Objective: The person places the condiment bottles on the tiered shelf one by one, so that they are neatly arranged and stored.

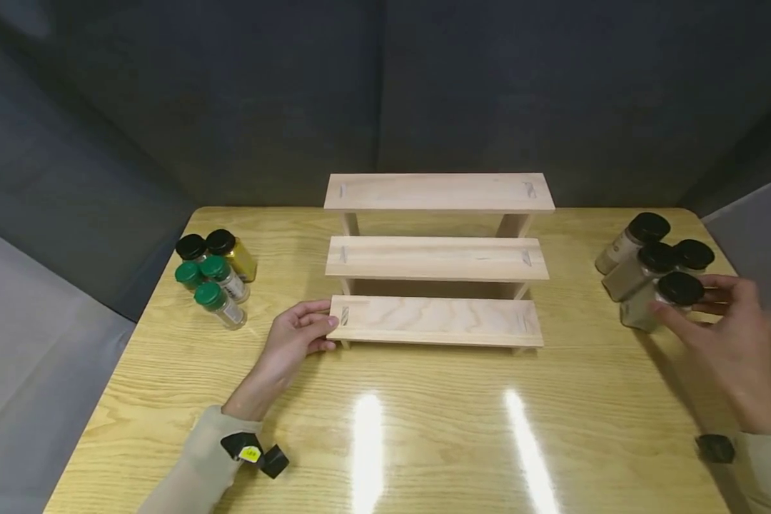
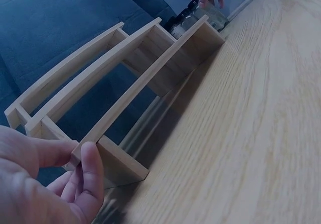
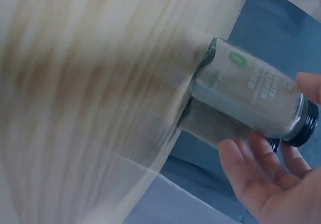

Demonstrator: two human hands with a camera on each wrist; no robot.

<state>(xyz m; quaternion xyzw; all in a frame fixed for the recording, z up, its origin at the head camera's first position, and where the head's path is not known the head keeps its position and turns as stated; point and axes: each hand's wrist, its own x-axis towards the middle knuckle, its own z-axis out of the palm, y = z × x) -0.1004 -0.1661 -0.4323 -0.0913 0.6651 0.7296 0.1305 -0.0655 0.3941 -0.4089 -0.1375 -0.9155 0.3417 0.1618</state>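
A three-tier wooden shelf rack (image 1: pixel 437 321) stands mid-table. My left hand (image 1: pixel 298 332) pinches the left end of its lowest board; in the left wrist view, the thumb and fingers (image 2: pixel 91 171) are at the board's corner. At the right, my right hand (image 1: pixel 729 335) is spread around a black-lidded jar of white pepper (image 3: pixel 246 91), thumb near the lid. Its other fingers (image 3: pixel 233 158) are loosely bent on the jar's far side. The jar stands upright at the front of a group, with another spice jar (image 1: pixel 636 275) right behind it.
Two more black-lidded jars, one tall (image 1: pixel 620 250) and one farther right (image 1: pixel 694 255), belong to the right group. Small green-lidded bottles (image 1: pixel 221 307) and black-lidded ones, one yellow (image 1: pixel 240 260), stand at the left. Dark cloth (image 1: pixel 385 100) hangs behind the table (image 1: pixel 437 421).
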